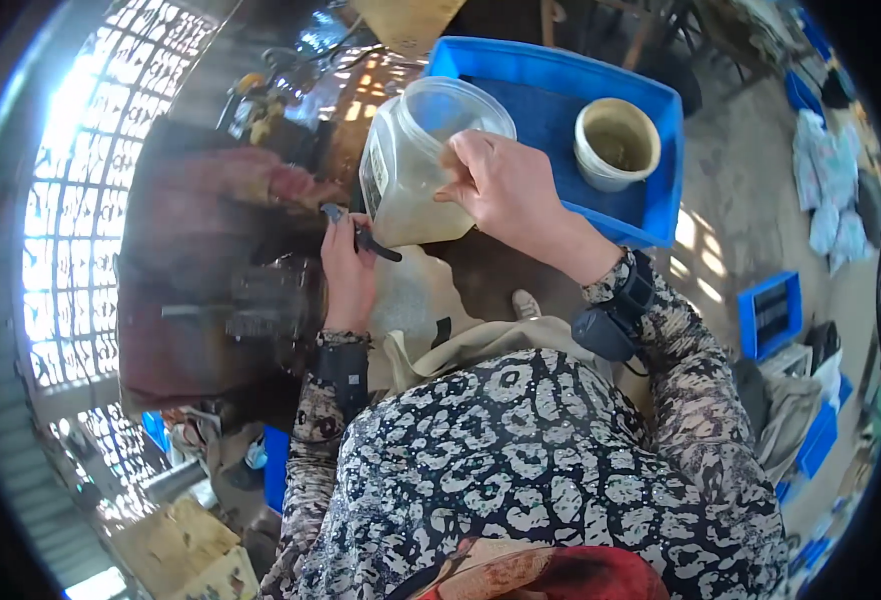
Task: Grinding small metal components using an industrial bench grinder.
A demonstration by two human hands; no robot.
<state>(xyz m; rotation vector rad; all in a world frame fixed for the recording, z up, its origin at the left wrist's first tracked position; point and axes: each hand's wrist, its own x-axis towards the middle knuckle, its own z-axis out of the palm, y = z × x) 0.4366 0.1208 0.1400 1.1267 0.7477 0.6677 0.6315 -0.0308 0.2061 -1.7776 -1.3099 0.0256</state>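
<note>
My left hand (348, 268) is closed around a small hand tool with a black curved handle (377, 245) and a grey-blue end poking out above the fingers. Its exact kind cannot be made out. Higher up and to the right, my right hand (506, 190) has its fingers pinched together. Whatever they hold, if anything, is too small or hidden to name. Behind those fingers a clear wide-mouthed plastic jar (401, 190) stands tilted, its round opening facing up. The right hand covers part of the jar's side.
Beyond the jar lies a blue plastic tray (551, 60) with a pale round tub (606, 175) in it. A dark machine (261, 300) with a reddish cloth (231, 185) over it fills the left. Another blue crate (771, 315) and plastic bags (829, 190) lie on the floor at right.
</note>
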